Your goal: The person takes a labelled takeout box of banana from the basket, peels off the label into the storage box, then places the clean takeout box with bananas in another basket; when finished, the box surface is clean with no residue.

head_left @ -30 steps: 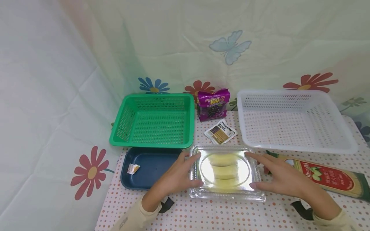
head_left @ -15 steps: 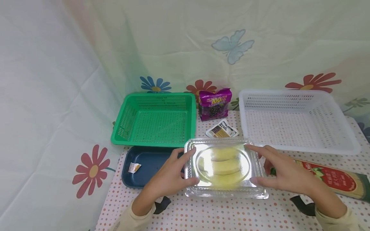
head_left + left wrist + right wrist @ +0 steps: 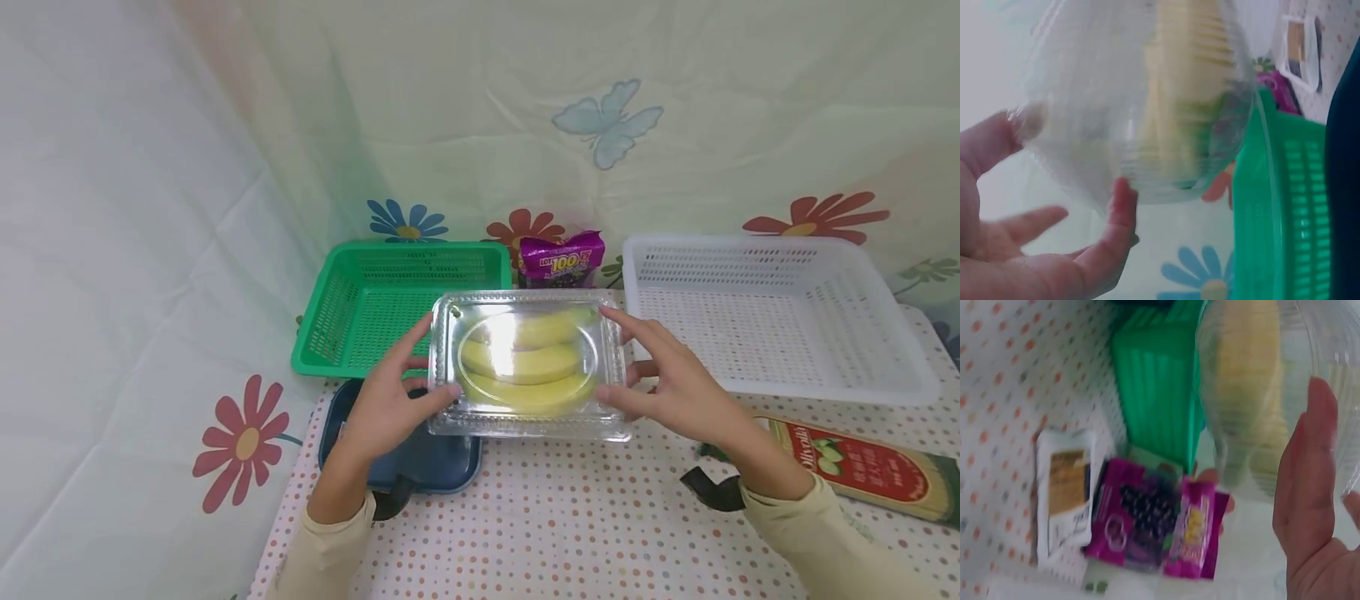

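The table [image 3: 570,533], spread with a dotted cloth, carries everything here, and the clear plastic clamshell box [image 3: 527,363] held above it serves as the landmark. To the right of the box and a little behind it sits the white perforated basket [image 3: 772,312], the largest thing on the table; to the left of the box and partly behind it lies the green perforated basket [image 3: 375,308], whose right edge the box overlaps in the head view. Below and left of the box, under its near left corner, rests the dark blue tray [image 3: 420,467]. Well to the right of the box, near the table's front edge, lies a long packet printed with olives [image 3: 855,467]. The box itself is lifted clear of the table and holds three yellow bananas [image 3: 528,362] lying side by side under its lid. The left hand [image 3: 382,408] grips the box's left edge, thumb at the near corner and fingers spread along the side; the right hand [image 3: 671,383] grips the right edge in the same way. Directly behind the box stands a purple snack bag [image 3: 562,258], and just beside that bag, seen from the right wrist, lies a small white sachet [image 3: 1066,487].
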Demonstrator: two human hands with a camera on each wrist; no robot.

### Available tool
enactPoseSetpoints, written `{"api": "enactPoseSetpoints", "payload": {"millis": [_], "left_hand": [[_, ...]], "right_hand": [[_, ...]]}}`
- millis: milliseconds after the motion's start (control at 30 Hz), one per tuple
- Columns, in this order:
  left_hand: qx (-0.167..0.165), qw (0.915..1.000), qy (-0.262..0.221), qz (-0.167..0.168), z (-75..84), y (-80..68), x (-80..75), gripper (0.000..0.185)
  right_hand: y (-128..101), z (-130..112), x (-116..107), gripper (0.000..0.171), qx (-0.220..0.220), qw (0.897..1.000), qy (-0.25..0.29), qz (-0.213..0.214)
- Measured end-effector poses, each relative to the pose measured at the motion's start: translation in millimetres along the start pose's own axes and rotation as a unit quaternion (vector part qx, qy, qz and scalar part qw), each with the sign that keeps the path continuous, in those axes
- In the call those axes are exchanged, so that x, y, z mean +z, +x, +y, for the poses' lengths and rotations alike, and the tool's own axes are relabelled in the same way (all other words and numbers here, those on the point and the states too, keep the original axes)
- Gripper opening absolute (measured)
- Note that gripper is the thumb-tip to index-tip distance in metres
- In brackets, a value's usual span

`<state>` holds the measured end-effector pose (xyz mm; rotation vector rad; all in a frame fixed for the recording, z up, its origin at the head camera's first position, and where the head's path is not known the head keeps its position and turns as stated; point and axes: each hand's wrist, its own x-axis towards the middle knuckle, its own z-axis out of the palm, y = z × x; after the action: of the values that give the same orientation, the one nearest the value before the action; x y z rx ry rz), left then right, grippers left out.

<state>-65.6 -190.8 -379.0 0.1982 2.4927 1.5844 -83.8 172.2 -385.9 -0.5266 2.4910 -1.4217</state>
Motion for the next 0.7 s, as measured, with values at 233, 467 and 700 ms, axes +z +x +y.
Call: {"api": "enactPoseSetpoints", "payload": {"millis": [233,467,700], "left_hand": [[-0.034,0.9870,-0.131,0.086,-19.2,19.0,-25.8,0.066],[-0.038,0.9572,-0.228,0.174,-40.1,36.8,-39.2,0.050],[-0.104,0.9216,-0.296,0.228,-66.9,58.8,-60.6,0.046]], "right_hand": [[41.5,-11.7,15.0,0.083,0.066,0.985,0.161,-0.017],[79.9,-16.6,41.2,0.076,0.104,0.957,0.269,-0.019],[112.5,-19.9,73.7,0.069,0.146,0.919,0.365,-0.025]]}}
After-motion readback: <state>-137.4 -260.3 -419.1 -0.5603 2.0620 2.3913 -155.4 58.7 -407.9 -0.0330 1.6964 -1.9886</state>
